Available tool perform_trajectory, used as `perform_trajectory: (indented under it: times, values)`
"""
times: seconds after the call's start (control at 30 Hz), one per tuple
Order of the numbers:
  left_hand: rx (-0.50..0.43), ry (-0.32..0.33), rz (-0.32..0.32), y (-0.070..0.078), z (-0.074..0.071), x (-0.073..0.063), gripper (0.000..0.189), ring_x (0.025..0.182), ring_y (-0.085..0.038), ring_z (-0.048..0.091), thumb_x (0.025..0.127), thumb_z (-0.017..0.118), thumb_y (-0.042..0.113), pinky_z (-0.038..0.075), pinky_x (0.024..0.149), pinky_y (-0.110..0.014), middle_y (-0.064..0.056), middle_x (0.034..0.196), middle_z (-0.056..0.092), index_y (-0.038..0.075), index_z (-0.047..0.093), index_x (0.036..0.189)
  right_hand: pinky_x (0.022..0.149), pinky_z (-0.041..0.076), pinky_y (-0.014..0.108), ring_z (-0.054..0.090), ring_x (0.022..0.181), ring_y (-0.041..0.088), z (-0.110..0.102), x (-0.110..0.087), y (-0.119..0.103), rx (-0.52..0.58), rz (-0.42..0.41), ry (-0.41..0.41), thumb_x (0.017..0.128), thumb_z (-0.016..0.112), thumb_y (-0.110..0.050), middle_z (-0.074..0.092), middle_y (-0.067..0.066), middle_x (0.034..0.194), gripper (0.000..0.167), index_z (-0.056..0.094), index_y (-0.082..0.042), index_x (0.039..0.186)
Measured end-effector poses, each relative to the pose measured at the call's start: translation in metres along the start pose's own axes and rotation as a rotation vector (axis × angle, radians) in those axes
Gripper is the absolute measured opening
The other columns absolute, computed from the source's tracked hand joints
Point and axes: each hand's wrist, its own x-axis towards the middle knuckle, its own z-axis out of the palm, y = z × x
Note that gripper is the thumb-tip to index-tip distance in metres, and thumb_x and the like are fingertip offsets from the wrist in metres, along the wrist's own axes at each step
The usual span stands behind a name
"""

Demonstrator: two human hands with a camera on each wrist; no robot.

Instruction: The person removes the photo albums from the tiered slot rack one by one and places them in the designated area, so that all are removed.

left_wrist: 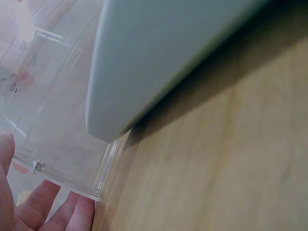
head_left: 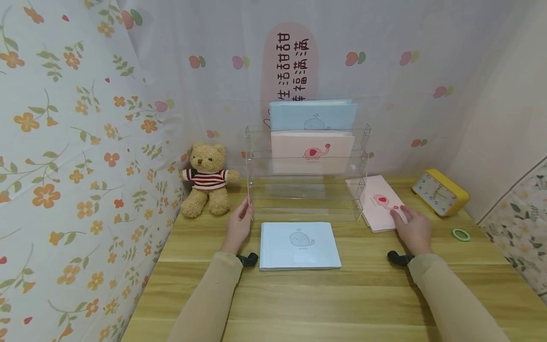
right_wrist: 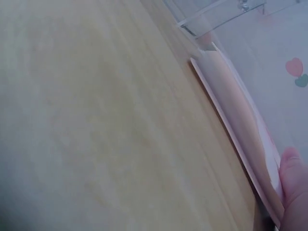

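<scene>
A clear acrylic rack (head_left: 305, 191) stands in the middle of the table, tilted shelves holding a blue whale booklet (head_left: 290, 115) behind a pink elephant booklet (head_left: 286, 152). My left hand (head_left: 238, 225) grips the rack's left side panel (left_wrist: 62, 180), thumb on one face and fingers on the other. On the right, my right hand (head_left: 415, 232) holds the edge of a second pink elephant booklet (head_left: 378, 190). The right thumb (right_wrist: 292, 168) lies on its cover; the fingers beneath are hidden. Between my hands, another blue whale booklet (head_left: 278, 251) lies flat in front of the rack.
A teddy bear (head_left: 208, 178) in a striped sweater sits left of the rack. At the right are a yellow alarm clock (head_left: 442, 192) and a small green ring (head_left: 461, 234). Floral curtains (head_left: 77, 166) border the wooden table (head_left: 325, 304) at the left and back.
</scene>
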Motion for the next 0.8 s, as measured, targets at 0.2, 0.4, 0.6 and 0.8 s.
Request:
perform_trajectory:
  times: [0.2, 0.4, 0.6, 0.8]
  values:
    - [-0.001, -0.005, 0.0, -0.002, -0.001, 0.002, 0.05, 0.138, -0.036, 0.069, 0.114, 0.065, 0.03, 0.056, 0.117, -0.053, -0.015, 0.153, 0.068, 0.014, 0.058, 0.161, 0.126, 0.036, 0.071, 0.042, 0.154, 0.058, -0.006, 0.002, -0.007, 0.042, 0.033, 0.004, 0.112, 0.05, -0.06, 0.048, 0.036, 0.164, 0.079, 0.053, 0.003, 0.159]
    - [-0.014, -0.005, 0.002, -0.002, 0.001, 0.001, 0.05, 0.139, -0.035, 0.069, 0.114, 0.065, 0.029, 0.055, 0.118, -0.052, -0.014, 0.156, 0.066, 0.013, 0.058, 0.161, 0.12, 0.039, 0.072, 0.051, 0.142, 0.058, -0.025, 0.005, -0.046, 0.108, -0.125, 0.186, 0.115, 0.052, -0.044, 0.064, 0.037, 0.146, 0.059, 0.066, 0.007, 0.142]
    - [-0.004, 0.01, 0.022, -0.002, 0.002, 0.001, 0.048, 0.137, -0.037, 0.069, 0.113, 0.065, 0.028, 0.055, 0.117, -0.053, -0.016, 0.153, 0.068, 0.014, 0.061, 0.158, 0.111, 0.048, 0.063, 0.06, 0.127, 0.043, -0.054, 0.002, -0.133, 0.217, -0.386, 0.288, 0.114, 0.057, -0.038, 0.069, 0.025, 0.134, 0.046, 0.07, 0.002, 0.134]
    - [0.009, 0.008, 0.012, -0.001, 0.001, 0.001, 0.049, 0.136, -0.038, 0.07, 0.114, 0.064, 0.03, 0.057, 0.115, -0.055, -0.017, 0.152, 0.069, 0.012, 0.059, 0.16, 0.115, 0.048, 0.065, 0.059, 0.134, 0.046, -0.074, 0.011, -0.212, 0.236, -0.483, 0.111, 0.11, 0.061, -0.054, 0.062, 0.025, 0.148, 0.066, 0.058, -0.001, 0.15]
